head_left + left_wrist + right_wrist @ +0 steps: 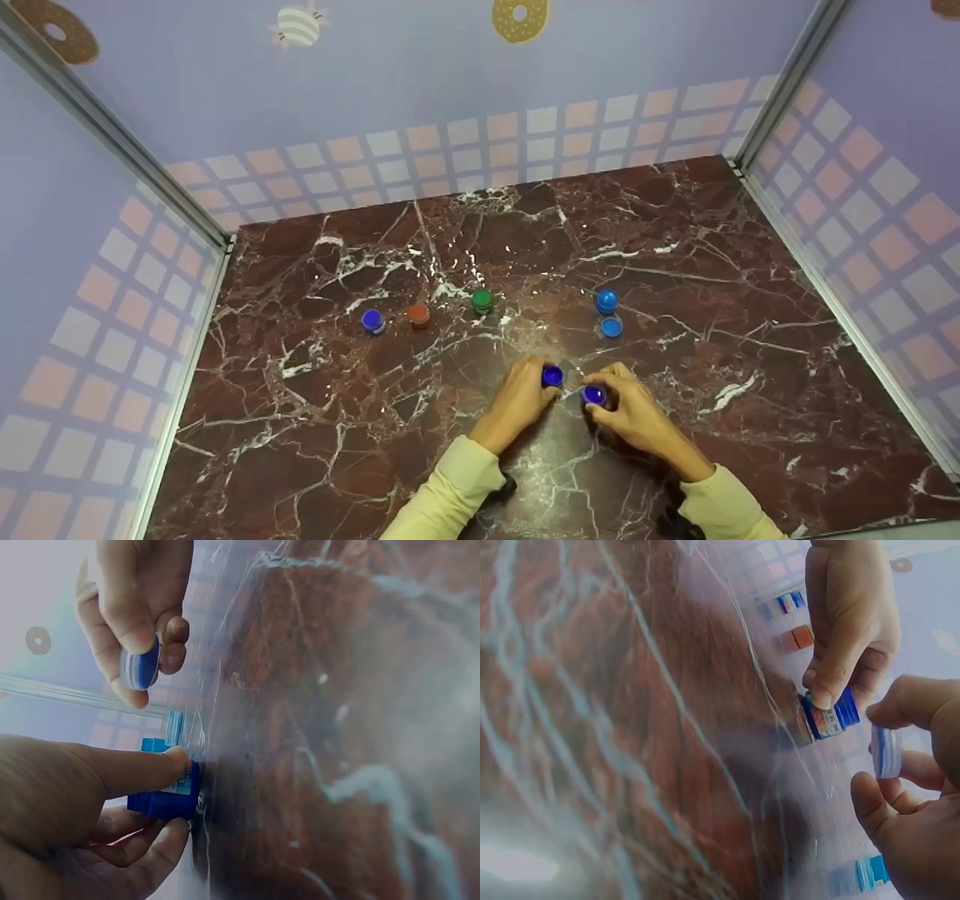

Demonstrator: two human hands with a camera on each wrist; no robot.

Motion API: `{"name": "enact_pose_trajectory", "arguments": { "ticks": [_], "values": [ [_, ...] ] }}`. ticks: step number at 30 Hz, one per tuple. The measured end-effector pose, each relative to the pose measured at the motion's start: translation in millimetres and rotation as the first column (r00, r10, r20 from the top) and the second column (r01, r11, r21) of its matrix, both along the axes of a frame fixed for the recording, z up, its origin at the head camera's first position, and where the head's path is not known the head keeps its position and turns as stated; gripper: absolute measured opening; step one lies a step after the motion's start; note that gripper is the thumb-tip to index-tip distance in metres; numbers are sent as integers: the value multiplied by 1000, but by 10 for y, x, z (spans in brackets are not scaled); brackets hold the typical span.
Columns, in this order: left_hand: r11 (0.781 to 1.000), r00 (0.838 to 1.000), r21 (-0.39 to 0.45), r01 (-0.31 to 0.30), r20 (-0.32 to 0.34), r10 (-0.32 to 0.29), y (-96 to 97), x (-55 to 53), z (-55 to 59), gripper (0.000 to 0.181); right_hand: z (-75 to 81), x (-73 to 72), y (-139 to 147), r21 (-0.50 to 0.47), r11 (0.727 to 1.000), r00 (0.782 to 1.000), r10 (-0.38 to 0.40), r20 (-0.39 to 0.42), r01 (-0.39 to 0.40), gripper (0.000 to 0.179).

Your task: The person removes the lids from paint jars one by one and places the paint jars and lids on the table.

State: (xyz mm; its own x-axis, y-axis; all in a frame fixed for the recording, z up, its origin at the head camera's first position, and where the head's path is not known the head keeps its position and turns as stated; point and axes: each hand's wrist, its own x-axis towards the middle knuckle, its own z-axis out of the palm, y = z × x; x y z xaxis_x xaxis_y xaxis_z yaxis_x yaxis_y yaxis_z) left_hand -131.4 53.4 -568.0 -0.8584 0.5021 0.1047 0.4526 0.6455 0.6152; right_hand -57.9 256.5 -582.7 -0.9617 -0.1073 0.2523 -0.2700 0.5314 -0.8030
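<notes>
My left hand (519, 394) grips a small dark blue paint jar (553, 376), which stands uncapped on the marble-patterned table. Its printed label (829, 721) shows beside the thumb in the right wrist view. Just to the right, my right hand (636, 414) pinches a round cap (594, 395) by its edge between thumb and fingers. Blue colour covers the cap's inner face, and its rim looks clear in the left wrist view. Jar and cap are apart, the cap held slightly above the table.
Beyond the hands stands a light blue jar (607, 301) with a matching cap (611, 327) lying in front. Farther left are a green-topped jar (481, 301), an orange-topped jar (418, 316) and a dark blue-topped jar (373, 321). Patterned walls (420, 90) enclose the table.
</notes>
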Motion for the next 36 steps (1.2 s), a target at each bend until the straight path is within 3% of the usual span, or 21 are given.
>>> {"name": "enact_pose_trajectory", "arguments": {
  "ticks": [10, 18, 23, 30, 36],
  "values": [
    [999, 999, 22, -29, 22, 29, 145, -205, -17, 33, 15, 9, 31, 10, 1000, 998, -3, 62, 2, 36],
    [998, 997, 27, -65, 42, 63, 271, -404, -29, 36, -2, -5, 58, 17, 999, 998, -33, 49, 32, 36],
    [996, 996, 27, -84, 14, 83, 351, -534, -36, 35, 7, -39, 72, 32, 998, 997, -58, 42, 56, 37],
    [988, 989, -23, -151, 3, 151, 463, -707, -16, 37, 57, -91, 80, 60, 995, 995, -82, 51, 79, 37],
    [983, 983, -7, -183, 7, 183, 536, -816, -22, 35, 85, -127, 94, 75, 994, 996, -79, 32, 76, 36]
  ]
}}
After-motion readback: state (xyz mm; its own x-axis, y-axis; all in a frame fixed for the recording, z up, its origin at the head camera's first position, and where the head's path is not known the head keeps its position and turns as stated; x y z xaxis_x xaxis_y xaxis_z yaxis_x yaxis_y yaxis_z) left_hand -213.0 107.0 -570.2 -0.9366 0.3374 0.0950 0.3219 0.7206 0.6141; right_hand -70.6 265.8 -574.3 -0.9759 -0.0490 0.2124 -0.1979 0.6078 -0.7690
